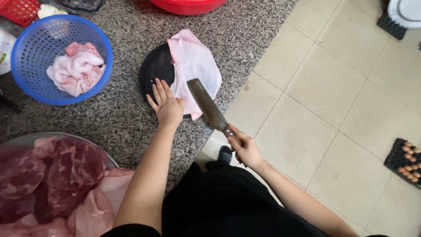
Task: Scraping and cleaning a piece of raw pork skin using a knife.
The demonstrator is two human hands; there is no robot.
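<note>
My left hand [165, 104] lies flat, fingers spread, on the near part of a round black chopping board [153, 70], touching the edge of a pale pink sheet of pork skin [195, 66] that drapes over the board's right side. My right hand [245, 149] grips the wooden handle of a broad cleaver [206, 105]. Its blade lies over the near edge of the pork skin, pointing toward the far left.
A blue plastic basket [26, 57] with pink meat pieces sits at the far left on the granite counter [127, 118]. A metal bowl [26, 139] of red meat stands near left. A red basin [188, 6] is at the back. An egg tray [405, 161] lies on the tiled floor at right.
</note>
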